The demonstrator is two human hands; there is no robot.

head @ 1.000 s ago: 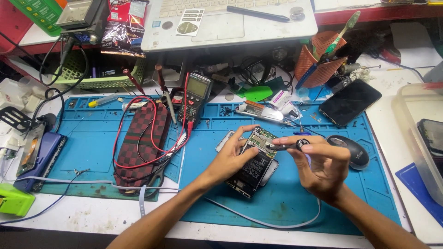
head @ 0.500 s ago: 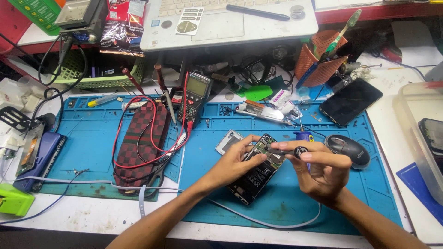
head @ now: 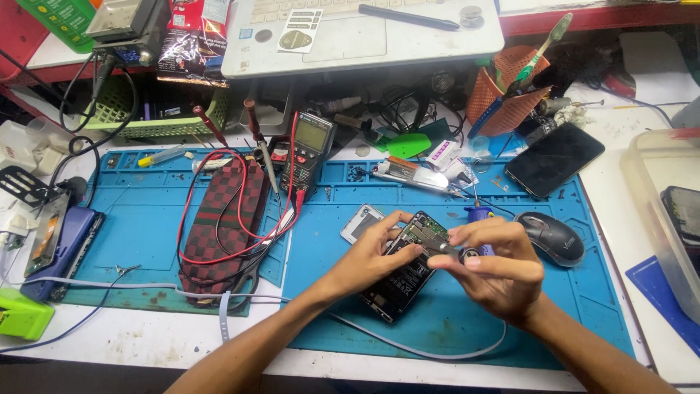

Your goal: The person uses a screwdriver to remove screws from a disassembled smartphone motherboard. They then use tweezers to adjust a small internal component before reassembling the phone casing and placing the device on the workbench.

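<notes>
A cluttered repair bench carries a blue mat (head: 146, 241). Centre-right of the frame, the left hand (head: 372, 252) steadies the opened phone (head: 401, 270). The right hand (head: 492, 266), now drawn closer over it than a second ago, pinches a small screwdriver (head: 437, 246).
</notes>
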